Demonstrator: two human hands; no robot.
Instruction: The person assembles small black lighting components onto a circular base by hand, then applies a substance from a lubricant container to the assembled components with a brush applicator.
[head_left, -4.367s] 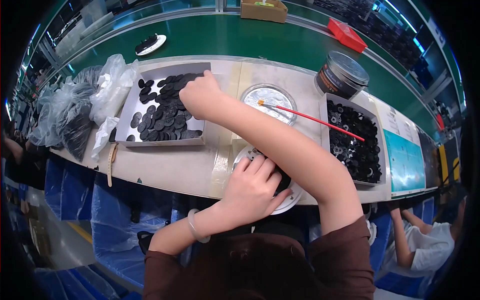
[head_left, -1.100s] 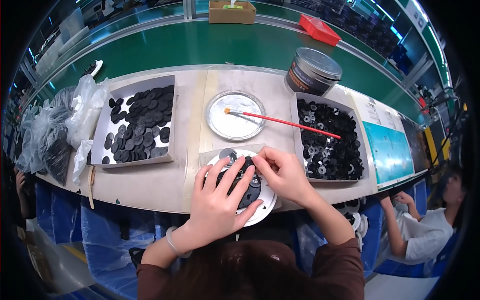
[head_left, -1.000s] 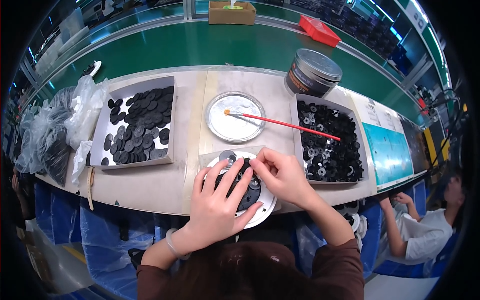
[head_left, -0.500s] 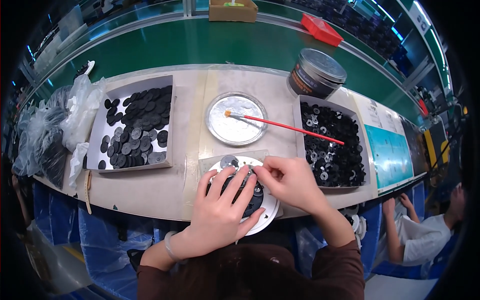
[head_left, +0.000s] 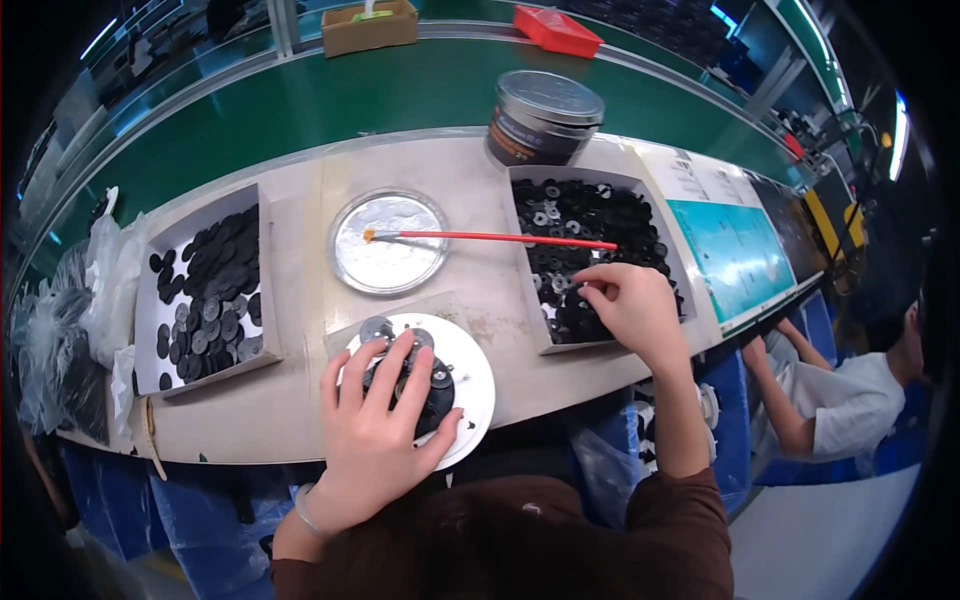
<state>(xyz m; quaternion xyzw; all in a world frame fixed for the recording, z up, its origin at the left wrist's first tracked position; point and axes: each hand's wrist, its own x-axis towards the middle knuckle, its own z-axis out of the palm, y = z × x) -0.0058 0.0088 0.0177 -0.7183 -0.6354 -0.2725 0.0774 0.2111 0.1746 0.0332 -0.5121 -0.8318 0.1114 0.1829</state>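
Two hands at work on the bench. Left hand (head_left: 375, 440) lies open, fingers spread flat over the dark parts on the round white plate (head_left: 472, 385) at the near edge. Right hand (head_left: 630, 305) reaches into the right tray of black ring parts (head_left: 590, 215), fingertips pinched together among them; what they grip is too small to tell. Red-handled brush (head_left: 490, 238) rests across the foil dish (head_left: 385, 255) just beyond.

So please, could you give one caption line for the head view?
Left hand rests on the white round plate; right hand picks in the tray of black rings.
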